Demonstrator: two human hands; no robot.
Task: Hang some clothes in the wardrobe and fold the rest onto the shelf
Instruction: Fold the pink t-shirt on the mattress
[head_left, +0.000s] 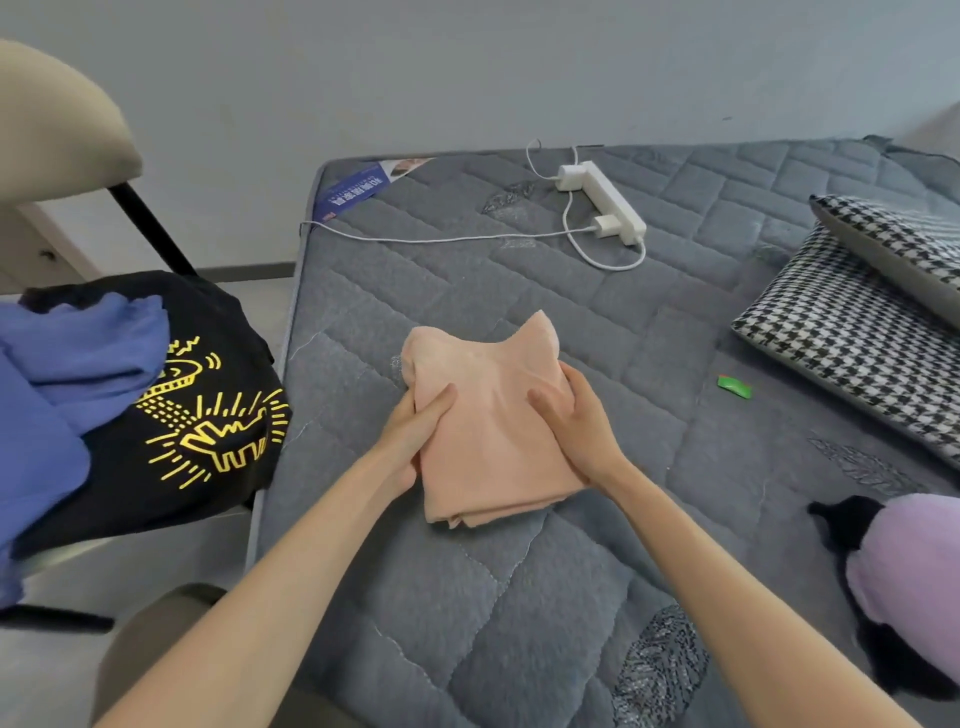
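A folded peach garment (493, 447), not yet shelved, is clasped by left grip (410, 441) and right grip (582, 421); left of them, a black T-shirt (223, 384) is left unfolded

Taking the folded pink garment (493, 426) as the clock's centre, the grey mattress (467, 623) lies bare just beside it on every side. At one o'clock, well apart, a white power strip (602, 202) lies flat, its cable (415, 240) crossing toward eleven. At two to three o'clock, stacked houndstooth cushions (841, 332) wall the far edge, with a green wrapper (734, 386) between. At four, a purple and black soft toy (904, 571) lies. At nine, past the mattress edge, a chair (52, 119) carries a black T-shirt (208, 415) and a blue garment (67, 364).
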